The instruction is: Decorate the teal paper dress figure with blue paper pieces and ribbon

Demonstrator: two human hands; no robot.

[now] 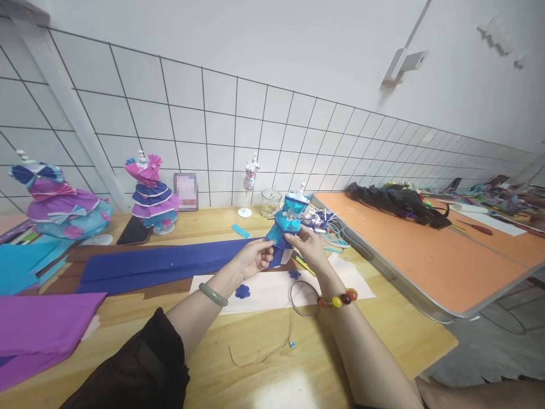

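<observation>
A small mannequin in a turquoise and dark blue dress (291, 211) stands tilted at the middle of the wooden table. My left hand (254, 257) pinches the lower left part of its skirt between thumb and fingertips. On the skirt's right side, my right hand (309, 244) has its thumb and fingers closed on the fabric. Below the hands, a dark blue paper flower (242, 291) and a second flower (294, 274) lie on white paper (264, 299). A yellow-handled tool (303, 264) is beside my right hand. The mannequin's base is hidden.
Two dressed mannequins (68, 199) (154, 193) stand at the left. A bare-stemmed mannequin (250, 176) and a glass jar (271, 201) are behind. Dark blue fabric (162, 262) and purple sheets (46, 326) lie left. A wire loop (291, 304) lies in front; an orange table (409, 255) adjoins right.
</observation>
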